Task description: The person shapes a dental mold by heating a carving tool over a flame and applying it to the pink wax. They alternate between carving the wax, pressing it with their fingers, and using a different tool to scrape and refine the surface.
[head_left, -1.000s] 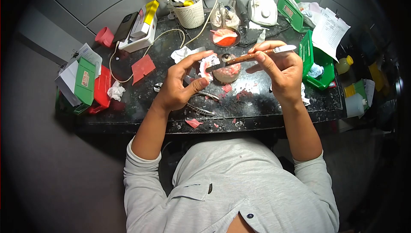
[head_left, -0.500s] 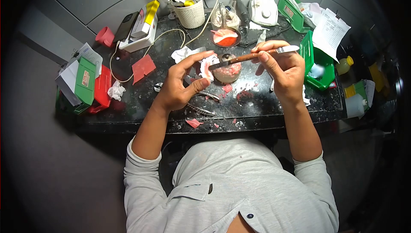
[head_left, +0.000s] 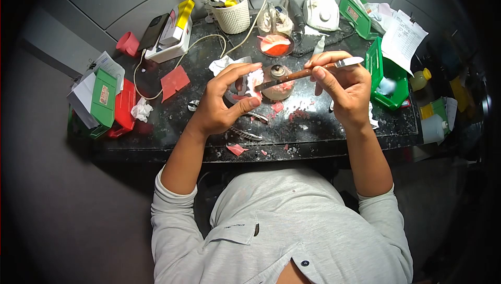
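Observation:
Between the thumb and fingers of my left hand is a small white dental model with pink wax along it. My right hand is closed around the wooden handle of a wax knife, its pale spatula end sticking out to the right. The knife's dark blade reaches the model's right edge. Just behind the knife stands a round glass spirit lamp spattered with pink wax. Below the left hand lie curved metal pieces, partly hidden by it.
Pink wax scraps and crumbs litter the black bench. A wax sheet lies left. Behind are a dish of red wax, a woven cup and a white control box. Green bins stand right, a cable crosses left.
My left hand has turned the dental model slightly, showing more of its white side. The wax knife has shifted a little, uncovering the spirit lamp's top.

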`<state>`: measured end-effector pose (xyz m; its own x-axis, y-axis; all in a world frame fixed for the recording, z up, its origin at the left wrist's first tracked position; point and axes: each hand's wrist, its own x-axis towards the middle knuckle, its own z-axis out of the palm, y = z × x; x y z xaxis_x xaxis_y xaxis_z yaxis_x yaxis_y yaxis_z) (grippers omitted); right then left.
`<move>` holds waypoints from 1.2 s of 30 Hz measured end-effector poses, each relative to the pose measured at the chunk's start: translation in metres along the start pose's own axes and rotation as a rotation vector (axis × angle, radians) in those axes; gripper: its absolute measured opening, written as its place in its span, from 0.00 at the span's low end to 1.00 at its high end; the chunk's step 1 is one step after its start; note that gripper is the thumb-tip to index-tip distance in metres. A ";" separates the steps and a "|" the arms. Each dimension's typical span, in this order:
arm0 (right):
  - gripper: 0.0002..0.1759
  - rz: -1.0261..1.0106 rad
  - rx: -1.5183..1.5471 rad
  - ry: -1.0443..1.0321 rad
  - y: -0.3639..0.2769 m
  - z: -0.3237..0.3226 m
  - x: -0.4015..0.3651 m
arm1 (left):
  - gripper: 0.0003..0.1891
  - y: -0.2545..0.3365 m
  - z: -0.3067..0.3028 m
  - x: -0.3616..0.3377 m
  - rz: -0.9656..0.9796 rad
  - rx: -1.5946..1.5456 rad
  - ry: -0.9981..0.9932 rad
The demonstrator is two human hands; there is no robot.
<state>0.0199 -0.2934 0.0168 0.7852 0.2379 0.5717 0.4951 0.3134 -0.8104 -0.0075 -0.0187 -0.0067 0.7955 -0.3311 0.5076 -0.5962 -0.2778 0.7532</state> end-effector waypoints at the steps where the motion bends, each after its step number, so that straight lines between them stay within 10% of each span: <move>1: 0.07 0.000 0.000 0.000 0.000 0.001 0.000 | 0.33 -0.001 0.000 0.000 0.024 0.028 0.004; 36: 0.07 0.083 0.039 0.028 0.002 0.000 0.004 | 0.33 0.000 0.001 0.000 -0.020 -0.039 -0.019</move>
<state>0.0239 -0.2920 0.0171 0.8335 0.2389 0.4982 0.4132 0.3293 -0.8490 -0.0079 -0.0196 -0.0070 0.8049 -0.3429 0.4843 -0.5751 -0.2498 0.7790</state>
